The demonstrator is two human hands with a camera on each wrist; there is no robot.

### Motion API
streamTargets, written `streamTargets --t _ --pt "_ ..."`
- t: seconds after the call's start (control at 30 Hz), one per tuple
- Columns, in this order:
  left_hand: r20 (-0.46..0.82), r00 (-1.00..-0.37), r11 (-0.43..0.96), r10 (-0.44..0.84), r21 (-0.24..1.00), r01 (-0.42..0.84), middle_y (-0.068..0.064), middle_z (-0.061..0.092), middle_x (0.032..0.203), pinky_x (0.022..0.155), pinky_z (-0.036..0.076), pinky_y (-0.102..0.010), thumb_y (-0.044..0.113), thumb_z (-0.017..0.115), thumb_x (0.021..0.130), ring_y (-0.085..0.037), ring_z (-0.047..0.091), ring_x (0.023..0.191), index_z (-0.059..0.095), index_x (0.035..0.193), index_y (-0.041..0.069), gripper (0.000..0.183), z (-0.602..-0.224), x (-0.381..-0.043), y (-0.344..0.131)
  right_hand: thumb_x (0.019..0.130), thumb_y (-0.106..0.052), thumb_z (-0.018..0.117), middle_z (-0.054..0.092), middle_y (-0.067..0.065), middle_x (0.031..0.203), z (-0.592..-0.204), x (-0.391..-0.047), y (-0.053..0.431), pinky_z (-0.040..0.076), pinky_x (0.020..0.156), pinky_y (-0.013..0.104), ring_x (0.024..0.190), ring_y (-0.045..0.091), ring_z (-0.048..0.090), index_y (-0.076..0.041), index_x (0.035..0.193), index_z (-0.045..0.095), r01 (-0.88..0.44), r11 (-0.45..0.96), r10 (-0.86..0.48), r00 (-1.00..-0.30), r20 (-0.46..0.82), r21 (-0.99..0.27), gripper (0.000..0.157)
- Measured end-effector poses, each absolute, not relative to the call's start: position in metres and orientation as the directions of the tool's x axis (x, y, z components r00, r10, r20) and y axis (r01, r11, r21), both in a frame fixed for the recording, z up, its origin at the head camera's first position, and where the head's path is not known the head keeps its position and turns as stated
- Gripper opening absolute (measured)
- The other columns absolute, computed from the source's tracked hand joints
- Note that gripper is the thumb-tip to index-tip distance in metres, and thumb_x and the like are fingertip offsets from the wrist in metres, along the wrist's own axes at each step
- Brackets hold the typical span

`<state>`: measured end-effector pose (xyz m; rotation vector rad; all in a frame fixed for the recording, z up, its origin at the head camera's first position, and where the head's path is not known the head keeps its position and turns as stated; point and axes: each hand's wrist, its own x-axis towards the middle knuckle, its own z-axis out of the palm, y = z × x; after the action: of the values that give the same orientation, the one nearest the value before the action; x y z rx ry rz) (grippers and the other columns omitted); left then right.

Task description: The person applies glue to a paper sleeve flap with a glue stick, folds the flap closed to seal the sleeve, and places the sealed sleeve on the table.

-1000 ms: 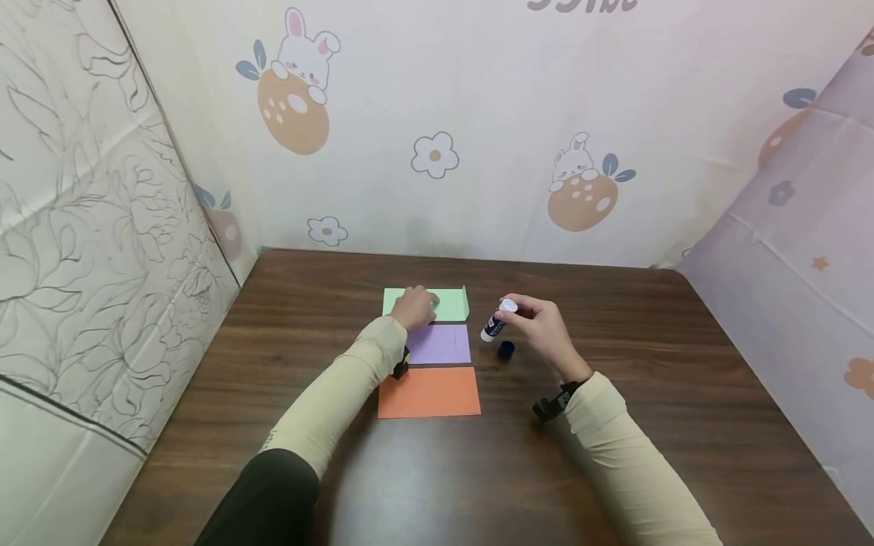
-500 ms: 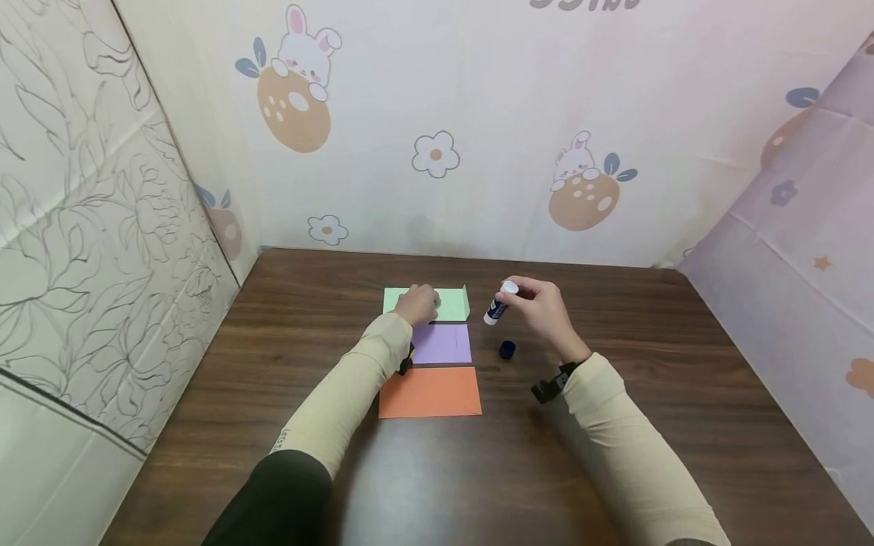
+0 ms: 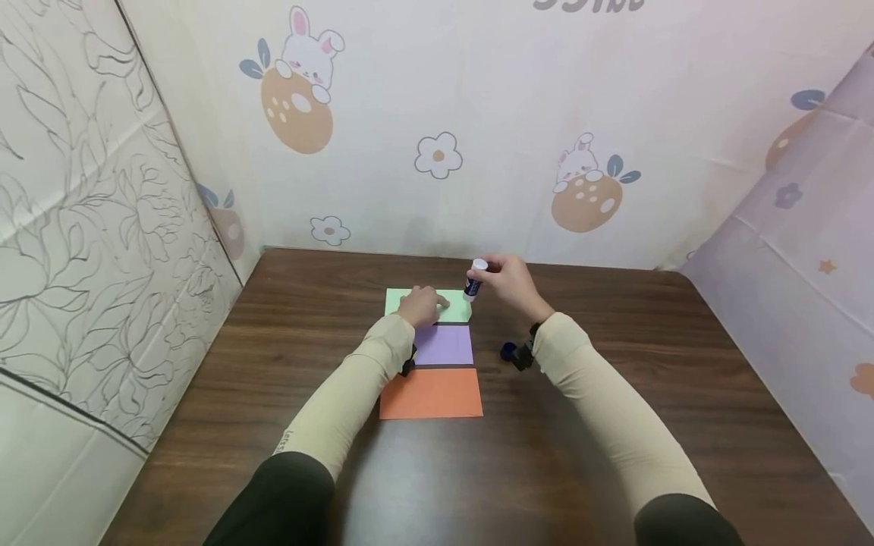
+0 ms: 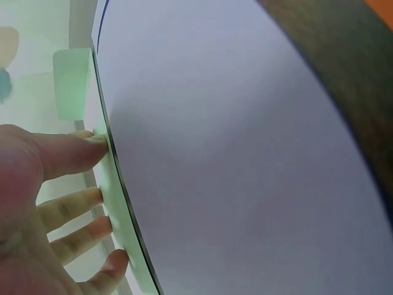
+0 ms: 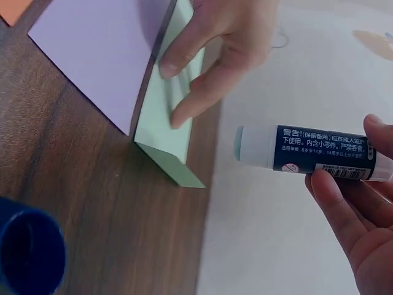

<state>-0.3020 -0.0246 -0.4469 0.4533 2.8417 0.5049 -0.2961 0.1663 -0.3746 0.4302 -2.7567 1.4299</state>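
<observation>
A green paper [image 3: 454, 312] lies at the back of the row, and its right end stands folded up as a flap [image 5: 169, 163]. Fingertips of my left hand [image 3: 419, 306] press on the green paper, the fingers spread and fairly straight. My right hand [image 3: 514, 285] pinches an uncapped glue stick [image 5: 322, 150] near its base. The stick's glue end tilts down, just above the flap in the head view; in the right wrist view it stands apart from the paper. A purple paper [image 3: 447, 345] lies in front of the green one.
An orange paper [image 3: 432, 393] lies nearest on the brown wooden table [image 3: 437, 478]. The dark blue glue cap [image 5: 31, 246] stands to the right of the papers, close to my right wrist. A patterned wall covering [image 3: 382, 98] rises behind the table's back edge.
My right hand has carried the glue stick up and left, from beside the cap to above the green paper's right end. The left hand has stayed on the green paper.
</observation>
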Motion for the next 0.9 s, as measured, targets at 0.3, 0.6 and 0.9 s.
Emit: streamTargets --t 0.3,0.6,0.9 --pt "-0.173 -0.929 0.889 0.327 0.391 0.240 -0.006 0.051 0.146 0.102 0.038 -0.061 0.014 0.063 0.092 -0.037 0.039 0.134 0.066 0.127 0.023 0.036 -0.449 -0.304 -0.026 0.090 -0.018 0.071 0.069 0.020 0.108 -0.394 -0.320 0.152 0.052 0.079 0.034 0.097 0.026 0.064 0.003 0.116 0.066 -0.196 0.607 -0.248 -0.967 0.051 -0.770 0.034" --pt "-0.197 -0.924 0.880 0.329 0.418 0.224 -0.005 0.045 0.150 0.106 0.033 -0.062 0.012 0.060 0.094 -0.035 0.035 0.137 0.065 0.129 0.021 0.037 -0.445 -0.299 -0.026 0.090 -0.017 0.069 0.067 0.018 0.113 -0.410 -0.330 0.149 0.052 0.084 0.039 0.102 0.027 0.062 0.001 0.118 0.064 -0.173 0.638 -0.232 -0.972 0.027 -0.750 0.034" --pt "-0.187 -0.924 0.894 0.333 0.373 0.247 -0.005 0.044 0.152 0.106 0.033 -0.063 0.013 0.058 0.096 -0.036 0.036 0.138 0.064 0.130 0.022 0.037 -0.444 -0.301 -0.026 0.090 -0.019 0.070 0.070 0.015 0.106 -0.419 -0.333 0.144 0.051 0.080 0.038 0.098 0.026 0.063 -0.002 0.108 0.067 -0.226 0.667 -0.231 -0.969 0.092 -0.710 0.025"
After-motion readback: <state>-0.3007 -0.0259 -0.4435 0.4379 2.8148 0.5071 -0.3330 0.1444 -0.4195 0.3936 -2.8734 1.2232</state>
